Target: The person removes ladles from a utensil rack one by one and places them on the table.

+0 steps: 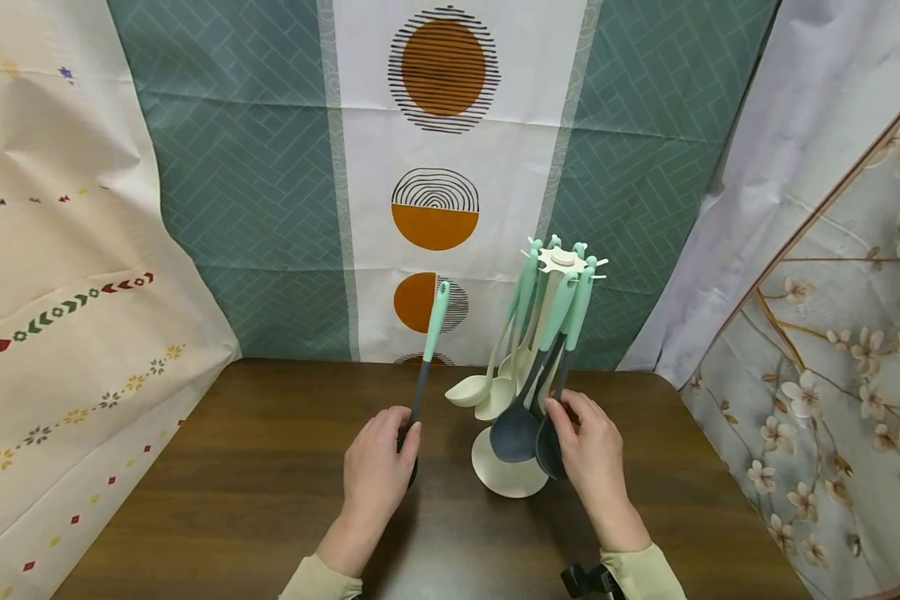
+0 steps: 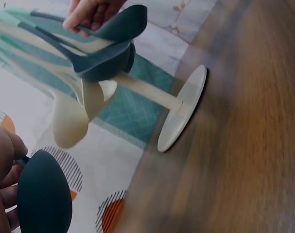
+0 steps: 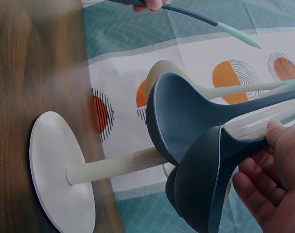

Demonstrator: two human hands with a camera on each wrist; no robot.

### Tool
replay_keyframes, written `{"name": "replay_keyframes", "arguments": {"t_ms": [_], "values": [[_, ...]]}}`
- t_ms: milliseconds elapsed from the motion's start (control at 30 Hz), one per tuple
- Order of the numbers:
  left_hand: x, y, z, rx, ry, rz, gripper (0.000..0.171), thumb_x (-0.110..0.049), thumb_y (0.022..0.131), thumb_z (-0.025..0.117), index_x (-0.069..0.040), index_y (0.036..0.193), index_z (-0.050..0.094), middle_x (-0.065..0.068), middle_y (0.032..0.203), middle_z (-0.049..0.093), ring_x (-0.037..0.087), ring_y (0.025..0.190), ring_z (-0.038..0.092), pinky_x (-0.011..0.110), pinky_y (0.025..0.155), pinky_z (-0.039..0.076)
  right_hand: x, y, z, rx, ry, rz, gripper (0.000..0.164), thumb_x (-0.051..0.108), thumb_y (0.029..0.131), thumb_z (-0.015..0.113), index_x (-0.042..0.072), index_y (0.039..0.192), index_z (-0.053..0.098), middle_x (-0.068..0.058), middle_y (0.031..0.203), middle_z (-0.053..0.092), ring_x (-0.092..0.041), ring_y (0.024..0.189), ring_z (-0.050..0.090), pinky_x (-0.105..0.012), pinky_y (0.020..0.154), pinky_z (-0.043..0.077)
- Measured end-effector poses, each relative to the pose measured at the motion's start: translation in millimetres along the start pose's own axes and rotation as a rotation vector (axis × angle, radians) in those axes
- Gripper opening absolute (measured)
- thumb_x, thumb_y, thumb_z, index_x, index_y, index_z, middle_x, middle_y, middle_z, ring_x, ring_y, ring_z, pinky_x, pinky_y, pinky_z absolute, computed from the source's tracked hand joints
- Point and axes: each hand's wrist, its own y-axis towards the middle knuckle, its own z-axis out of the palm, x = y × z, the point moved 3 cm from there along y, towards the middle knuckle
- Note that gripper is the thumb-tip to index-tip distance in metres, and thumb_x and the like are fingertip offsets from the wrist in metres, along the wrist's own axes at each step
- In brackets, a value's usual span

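My left hand (image 1: pixel 378 458) grips a dark spoon (image 1: pixel 435 321) near its head, with the mint-green handle pointing up. In the left wrist view its oval head (image 2: pixel 45 194) shows beside the fingers. To the right stands a white utensil rack (image 1: pixel 508 471) with a round base and a hooked top. My right hand (image 1: pixel 588 442) pinches the dark shaft of a ladle (image 3: pixel 198 179) just above its bowl, at the rack's right side. Beside that ladle hangs another dark ladle (image 1: pixel 514 432), its bowl facing the front.
Cream spoons and ladles (image 1: pixel 468 390) hang on the rack's left and back, their handles mint green at the top. The rack stands on a brown wooden table (image 1: pixel 270 467). Patterned cloth (image 1: pixel 255 167) hangs behind the table, with more cloth at both sides.
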Motion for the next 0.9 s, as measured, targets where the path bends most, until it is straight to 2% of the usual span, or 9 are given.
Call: {"name": "replay_keyframes", "arguments": {"t_ms": [467,700,900], "values": [[30.3,-13.5,-8.7,0.054,0.057,-0.076,0.015,-0.012,0.097,0.086,-0.011,0.106,0.075,-0.002,0.091,0.072,0.019,0.079,0.069,0.04,0.062,0.055,0.9,-1.0,-0.2,-0.018,0.006,-0.021,0.008,0.009,0.097,0.085,0.008,0.104,0.08,-0.002,0.092,0.077,-0.024,0.086,0.073,-0.047,0.075,0.057],[45.9,-15.8,-13.2,0.044,0.08,-0.066,0.016,-0.01,0.095,0.088,-0.01,0.105,0.076,0.0,0.089,0.072,0.021,0.076,0.069,0.04,0.059,0.054,0.6,-0.7,-0.3,-0.024,0.011,-0.034,0.008,0.007,0.097,0.085,0.007,0.103,0.08,-0.003,0.092,0.077,-0.025,0.085,0.073,-0.049,0.073,0.058],[57.5,-15.8,-14.8,0.065,0.107,-0.071,0.015,-0.012,0.095,0.088,-0.01,0.107,0.079,0.003,0.093,0.075,0.023,0.08,0.072,0.043,0.061,0.057,-1.9,-1.0,0.9,-0.017,0.007,-0.019,0.009,0.007,0.097,0.086,0.006,0.103,0.079,-0.005,0.092,0.076,-0.025,0.086,0.073,-0.05,0.075,0.058]]}}
